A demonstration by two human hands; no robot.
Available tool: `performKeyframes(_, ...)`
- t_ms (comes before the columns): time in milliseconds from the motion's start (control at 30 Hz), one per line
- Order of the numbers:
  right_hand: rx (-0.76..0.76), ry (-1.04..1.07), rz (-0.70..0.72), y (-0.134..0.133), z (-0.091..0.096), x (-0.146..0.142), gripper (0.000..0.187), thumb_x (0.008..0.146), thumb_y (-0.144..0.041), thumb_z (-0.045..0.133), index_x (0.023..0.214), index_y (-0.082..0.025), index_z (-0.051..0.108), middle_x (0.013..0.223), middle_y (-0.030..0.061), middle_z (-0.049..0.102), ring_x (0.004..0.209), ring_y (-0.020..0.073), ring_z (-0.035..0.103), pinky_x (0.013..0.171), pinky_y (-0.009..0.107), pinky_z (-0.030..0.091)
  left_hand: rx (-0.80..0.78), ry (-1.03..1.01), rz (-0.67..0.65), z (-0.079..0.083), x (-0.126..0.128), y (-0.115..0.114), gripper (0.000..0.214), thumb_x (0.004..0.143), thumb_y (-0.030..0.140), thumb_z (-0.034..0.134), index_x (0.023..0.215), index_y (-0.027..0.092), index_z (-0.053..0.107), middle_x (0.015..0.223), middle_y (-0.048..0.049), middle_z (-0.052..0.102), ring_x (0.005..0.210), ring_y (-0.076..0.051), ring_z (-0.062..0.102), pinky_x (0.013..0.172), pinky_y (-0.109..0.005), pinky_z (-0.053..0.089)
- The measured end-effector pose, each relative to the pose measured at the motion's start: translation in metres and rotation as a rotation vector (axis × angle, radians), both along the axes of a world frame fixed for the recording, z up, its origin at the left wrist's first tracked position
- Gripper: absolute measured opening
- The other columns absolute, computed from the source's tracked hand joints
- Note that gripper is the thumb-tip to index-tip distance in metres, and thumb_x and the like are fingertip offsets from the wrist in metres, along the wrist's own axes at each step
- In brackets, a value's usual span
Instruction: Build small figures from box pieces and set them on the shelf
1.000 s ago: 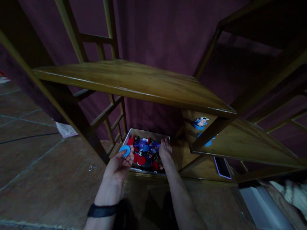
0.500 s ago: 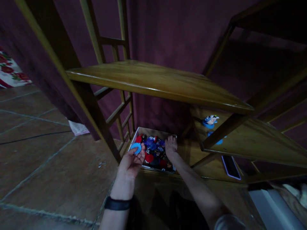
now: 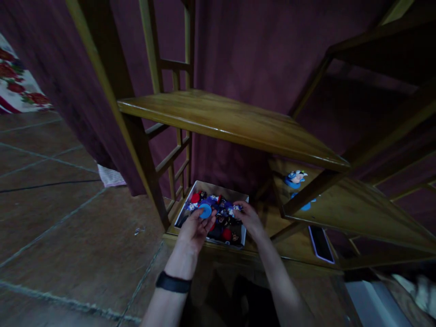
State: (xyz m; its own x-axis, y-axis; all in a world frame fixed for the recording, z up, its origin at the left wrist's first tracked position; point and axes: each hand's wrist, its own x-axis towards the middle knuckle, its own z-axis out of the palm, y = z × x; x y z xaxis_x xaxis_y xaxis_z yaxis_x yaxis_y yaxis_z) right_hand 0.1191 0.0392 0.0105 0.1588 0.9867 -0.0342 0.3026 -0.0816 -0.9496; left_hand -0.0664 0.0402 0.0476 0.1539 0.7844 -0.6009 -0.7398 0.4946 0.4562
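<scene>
My left hand (image 3: 195,232), a dark band on its wrist, is closed with thumb and fingers on a flat blue disc (image 3: 205,211) over the left part of a white box (image 3: 185,206). Inside the box lie several small figurines (image 3: 223,220) in blue, red, black and white, partly hidden by my hands. At the box's right side, my right hand (image 3: 251,219) has its fingers closed on a small white-and-blue figurine (image 3: 236,209). Dim light and its small size leave its details unclear.
The box stands on the low board of a wooden shelf unit (image 3: 218,113). On a board to the right are a blue-based figurine (image 3: 295,178) and a blue piece (image 3: 305,205) partly behind a post. A phone (image 3: 321,244) lies lower right. A curtain (image 3: 235,54) hangs behind.
My right hand has lifted from among the figurines and now pinches a white-and-blue one. My left hand, with the blue disc, has moved slightly right. The view has shifted a little.
</scene>
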Motion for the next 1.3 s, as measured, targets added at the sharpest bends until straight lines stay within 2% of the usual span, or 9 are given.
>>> performKeyframes(33, 0.019, 0.182, 0.032, -0.005, 0.001, -0.003, 0.027, 0.074, -0.031, 0.058, 0.100, -0.023, 0.058, 0.091, 0.0010, 0.063, 0.083, 0.0176, 0.057, 0.072, 0.029, 0.047, 0.000, 0.000, -0.021, 0.000, 0.004, -0.001, 0.010, 0.082, 0.014, 0.048, 0.082, 0.011, 0.057, 0.086, -0.0122, 0.066, 0.080, -0.019, 0.066, 0.067, -0.029, 0.056)
performKeyframes(100, 0.046, 0.388, 0.049, -0.014, 0.003, -0.009, 0.030, 0.071, -0.033, 0.063, 0.099, -0.022, 0.059, 0.092, 0.0008, 0.063, 0.082, 0.0164, 0.057, 0.073, 0.029, 0.048, 0.003, -0.012, -0.058, -0.001, 0.012, -0.003, 0.014, 0.085, 0.018, 0.046, 0.083, 0.011, 0.058, 0.087, -0.0132, 0.066, 0.080, -0.020, 0.066, 0.069, -0.031, 0.056)
performKeyframes(233, 0.084, 0.492, 0.001, -0.022, 0.006, -0.015, 0.029, 0.070, -0.031, 0.065, 0.098, -0.022, 0.060, 0.092, 0.0000, 0.063, 0.084, 0.0151, 0.058, 0.078, 0.029, 0.047, 0.013, -0.015, -0.092, -0.006, 0.026, -0.007, 0.016, 0.085, 0.019, 0.045, 0.084, 0.011, 0.059, 0.086, -0.0130, 0.066, 0.081, -0.020, 0.066, 0.074, -0.033, 0.055)
performKeyframes(433, 0.109, 0.440, -0.030, -0.019, 0.009, -0.016, 0.031, 0.069, -0.029, 0.064, 0.099, -0.021, 0.060, 0.096, 0.0013, 0.064, 0.087, 0.0160, 0.059, 0.081, 0.030, 0.047, -0.009, -0.005, -0.121, -0.013, 0.040, -0.011, 0.012, 0.084, 0.020, 0.050, 0.087, 0.013, 0.059, 0.084, -0.0110, 0.067, 0.077, -0.019, 0.066, 0.075, -0.032, 0.054)
performKeyframes(700, 0.127, 0.276, -0.041, -0.019, 0.000, -0.014, 0.031, 0.070, -0.029, 0.061, 0.099, -0.020, 0.059, 0.093, 0.0021, 0.066, 0.082, 0.0171, 0.061, 0.076, 0.030, 0.049, 0.001, -0.009, -0.118, -0.009, 0.053, -0.014, 0.012, 0.084, 0.016, 0.047, 0.087, 0.013, 0.058, 0.084, -0.0097, 0.066, 0.071, -0.015, 0.065, 0.074, -0.032, 0.054)
performKeyframes(900, 0.158, 0.172, -0.050, -0.019, -0.001, -0.014, 0.030, 0.072, -0.030, 0.058, 0.101, -0.021, 0.059, 0.089, 0.0012, 0.066, 0.080, 0.0169, 0.061, 0.074, 0.029, 0.049, 0.009, 0.002, -0.125, -0.011, 0.052, -0.015, 0.006, 0.081, 0.014, 0.052, 0.084, 0.013, 0.057, 0.082, -0.0096, 0.065, 0.072, -0.017, 0.065, 0.072, -0.034, 0.055)
performKeyframes(1033, 0.218, 0.049, -0.061, -0.020, -0.004, -0.017, 0.029, 0.072, -0.028, 0.058, 0.100, -0.023, 0.060, 0.092, 0.0011, 0.066, 0.084, 0.0176, 0.060, 0.075, 0.030, 0.049, 0.039, 0.032, -0.078, -0.015, 0.051, -0.016, 0.003, 0.081, 0.013, 0.054, 0.083, 0.013, 0.056, 0.084, -0.0104, 0.065, 0.072, -0.019, 0.066, 0.069, -0.037, 0.056)
performKeyframes(1167, 0.249, -0.057, -0.044, -0.022, -0.003, -0.019, 0.030, 0.073, -0.026, 0.057, 0.103, -0.025, 0.059, 0.098, 0.0017, 0.064, 0.088, 0.0179, 0.060, 0.077, 0.030, 0.048, 0.036, 0.063, -0.035, -0.015, 0.051, -0.016, 0.004, 0.081, 0.012, 0.054, 0.077, 0.013, 0.054, 0.076, -0.0072, 0.065, 0.064, -0.016, 0.064, 0.063, -0.033, 0.057)
performKeyframes(1300, 0.265, -0.109, -0.025, -0.024, 0.001, -0.017, 0.029, 0.075, -0.026, 0.055, 0.104, -0.024, 0.059, 0.101, 0.0025, 0.063, 0.091, 0.0181, 0.059, 0.081, 0.031, 0.047, 0.030, 0.066, -0.047, -0.015, 0.049, -0.016, 0.006, 0.079, 0.015, 0.058, 0.076, 0.013, 0.054, 0.073, -0.0066, 0.065, 0.062, -0.016, 0.065, 0.060, -0.033, 0.057)
